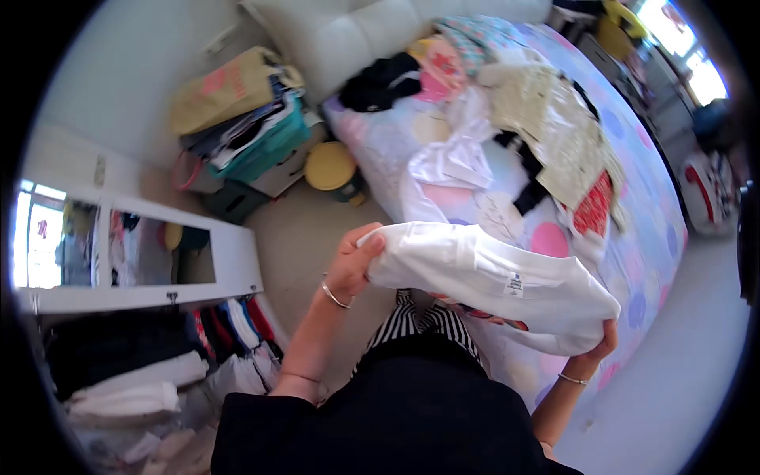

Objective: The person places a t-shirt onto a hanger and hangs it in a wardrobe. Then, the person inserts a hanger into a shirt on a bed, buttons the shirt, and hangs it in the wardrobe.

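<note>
A white T-shirt (507,273) is stretched between my two hands in front of my body, its neckline and inner label facing up. Part of a coloured print shows at its lower edge. My left hand (354,260) is closed on one shoulder of the shirt, thumb on top. At the other end my right hand (605,342) grips the cloth; its fingers are mostly hidden behind the fabric. Below and beyond the shirt lies the bed (641,206) with its pastel patterned sheet.
On the bed lie a shiny cream jacket (546,119), a white garment (451,162) and black clothing (381,83). Left of it stand a yellow-lidded bin (331,166) and a teal basket (265,142) full of clothes. An open wardrobe (127,348) with hanging clothes is at lower left.
</note>
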A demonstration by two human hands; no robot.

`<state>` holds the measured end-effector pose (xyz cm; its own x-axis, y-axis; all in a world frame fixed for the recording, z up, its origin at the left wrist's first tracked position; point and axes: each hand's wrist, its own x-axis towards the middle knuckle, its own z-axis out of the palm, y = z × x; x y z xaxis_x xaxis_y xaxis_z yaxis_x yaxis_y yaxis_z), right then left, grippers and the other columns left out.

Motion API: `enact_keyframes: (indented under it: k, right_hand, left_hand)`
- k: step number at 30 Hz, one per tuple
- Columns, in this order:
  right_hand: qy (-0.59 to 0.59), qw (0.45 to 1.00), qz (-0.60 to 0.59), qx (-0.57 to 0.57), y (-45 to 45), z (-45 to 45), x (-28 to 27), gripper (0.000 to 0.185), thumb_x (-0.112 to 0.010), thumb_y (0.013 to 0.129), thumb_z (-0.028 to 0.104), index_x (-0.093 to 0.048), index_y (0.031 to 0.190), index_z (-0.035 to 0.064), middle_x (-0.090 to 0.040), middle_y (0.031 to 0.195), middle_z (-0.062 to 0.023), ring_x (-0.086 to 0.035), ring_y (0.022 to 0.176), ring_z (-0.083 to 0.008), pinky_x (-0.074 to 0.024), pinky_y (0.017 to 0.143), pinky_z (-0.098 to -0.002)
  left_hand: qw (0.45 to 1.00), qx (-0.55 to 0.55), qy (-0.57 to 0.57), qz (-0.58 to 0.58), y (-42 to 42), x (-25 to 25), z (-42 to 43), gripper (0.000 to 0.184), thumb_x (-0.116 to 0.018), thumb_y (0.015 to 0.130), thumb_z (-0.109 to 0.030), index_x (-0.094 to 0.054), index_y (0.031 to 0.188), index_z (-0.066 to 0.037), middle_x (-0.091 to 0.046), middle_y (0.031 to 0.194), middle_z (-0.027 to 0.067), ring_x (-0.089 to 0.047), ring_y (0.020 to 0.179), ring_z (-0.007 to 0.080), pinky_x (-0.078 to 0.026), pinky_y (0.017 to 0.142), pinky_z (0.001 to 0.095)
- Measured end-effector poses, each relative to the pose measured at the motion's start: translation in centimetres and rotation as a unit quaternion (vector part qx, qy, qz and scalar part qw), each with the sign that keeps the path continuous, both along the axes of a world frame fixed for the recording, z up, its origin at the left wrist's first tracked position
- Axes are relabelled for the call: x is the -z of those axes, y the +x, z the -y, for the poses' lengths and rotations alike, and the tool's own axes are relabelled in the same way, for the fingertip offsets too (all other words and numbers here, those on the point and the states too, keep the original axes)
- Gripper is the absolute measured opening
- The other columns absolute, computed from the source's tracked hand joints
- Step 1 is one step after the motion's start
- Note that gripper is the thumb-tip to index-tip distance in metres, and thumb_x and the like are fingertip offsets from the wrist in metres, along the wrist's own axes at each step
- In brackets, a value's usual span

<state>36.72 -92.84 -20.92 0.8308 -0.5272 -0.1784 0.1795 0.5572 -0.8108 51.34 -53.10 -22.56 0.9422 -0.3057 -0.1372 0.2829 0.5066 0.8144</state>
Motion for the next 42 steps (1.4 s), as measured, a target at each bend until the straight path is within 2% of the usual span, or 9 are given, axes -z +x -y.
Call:
enact_keyframes:
  k: [5,7,10,13,15,16,23,31,42]
  right_hand:
    - [0.065,0.979,0.06,-0.186,7.5,-3.1,1.0,0.035,-0.055,0.073,0.019,-0.054,0.102,0.0005,-0.059,0.102,-0.0146,-0.057,0.095,-0.0259,-0.0457,0.087,-0.0396]
    - [0.075,0.979,-0.02,-0.188,9.9,-5.9,0.3,0.037,-0.058,0.075,0.022,-0.051,0.105,0.0016,-0.056,0.106,-0.0138,-0.053,0.1,-0.0243,-0.0444,0.088,-0.0402]
    - [0.019,0.932,0.024,-0.36,14.5,-6.8,2.4,0.045,-0.046,0.082,0.032,-0.051,0.112,-0.0015,-0.053,0.113,-0.0154,-0.051,0.104,-0.0265,-0.0423,0.088,-0.041]
    - [-0.078,0.877,0.058,-0.471,17.4,-11.4,4.3,0.053,-0.038,0.086,0.038,-0.05,0.116,-0.004,-0.052,0.117,-0.0162,-0.05,0.106,-0.0274,-0.0411,0.087,-0.0411]
    - [0.027,0.839,0.054,-0.54,16.2,-17.1,2.6,0.052,-0.042,0.086,0.038,-0.052,0.113,-0.0046,-0.056,0.111,-0.0149,-0.053,0.101,-0.0268,-0.0422,0.085,-0.0401]
    - [-0.065,0.844,0.062,-0.528,23.2,-14.5,8.4,0.048,-0.048,0.085,0.037,-0.055,0.109,-0.0039,-0.058,0.108,-0.014,-0.053,0.099,-0.0265,-0.0433,0.083,-0.0403]
    - [0.146,0.685,-0.003,-0.713,15.2,-31.0,-0.7,0.034,-0.063,0.066,0.024,-0.056,0.092,0.0028,-0.061,0.093,-0.0134,-0.059,0.083,-0.0261,-0.0489,0.075,-0.0396]
    - [0.15,0.57,0.011,-0.808,4.2,-48.1,-2.9,0.027,-0.061,0.066,0.018,-0.057,0.083,-0.0034,-0.063,0.083,-0.0135,-0.061,0.074,-0.0225,-0.0503,0.073,-0.0323]
    - [0.054,0.333,0.084,-0.937,-7.2,-64.2,-4.5,0.029,-0.059,0.075,0.011,-0.058,0.1,-0.0036,-0.064,0.092,-0.0108,-0.061,0.082,-0.0177,-0.0484,0.075,-0.0284]
  left_hand:
    - [0.988,-0.14,-0.069,0.019,-2.8,-1.4,-3.3,0.021,-0.053,0.09,-0.017,-0.057,0.101,0.001,-0.063,0.09,0.0066,-0.059,0.08,0.0123,-0.049,0.071,0.0254]
    - [0.962,-0.258,-0.089,-0.004,-5.3,-1.8,-4.9,0.02,-0.053,0.089,-0.013,-0.057,0.103,0.0,-0.063,0.098,0.0099,-0.061,0.087,0.0163,-0.05,0.077,0.0279]
    - [0.908,-0.416,-0.049,-0.017,-9.8,-2.2,-5.7,0.02,-0.057,0.088,-0.013,-0.057,0.104,-0.001,-0.063,0.098,0.0063,-0.06,0.086,0.0124,-0.049,0.075,0.025]
    - [0.892,-0.427,-0.119,0.084,-16.4,-2.2,-8.1,0.025,-0.052,0.09,-0.013,-0.054,0.11,0.002,-0.062,0.101,0.0108,-0.06,0.09,0.016,-0.049,0.08,0.0279]
    - [0.873,-0.462,-0.11,0.115,-21.1,-2.6,-9.1,0.026,-0.051,0.091,-0.014,-0.053,0.11,0.002,-0.062,0.102,0.0113,-0.06,0.091,0.0164,-0.049,0.08,0.0282]
    - [0.848,-0.513,-0.092,0.097,-19.9,-3.4,-6.6,0.027,-0.05,0.091,-0.015,-0.053,0.111,0.003,-0.061,0.102,0.0117,-0.061,0.091,0.0171,-0.049,0.081,0.0289]
    - [0.751,-0.653,-0.028,0.099,-29.9,-4.7,-8.6,0.031,-0.049,0.09,-0.017,-0.052,0.112,0.005,-0.061,0.103,0.0136,-0.061,0.093,0.0199,-0.048,0.084,0.0312]
    - [0.662,-0.726,-0.024,0.187,-39.8,-5.9,-16.3,0.024,-0.05,0.089,-0.014,-0.055,0.106,0.002,-0.063,0.098,0.0116,-0.062,0.087,0.0194,-0.049,0.081,0.0305]
    - [0.51,-0.808,-0.046,0.292,-48.5,-10.0,-23.9,0.031,-0.052,0.088,-0.021,-0.054,0.104,0.005,-0.063,0.096,0.0163,-0.063,0.087,0.026,-0.051,0.081,0.0358]
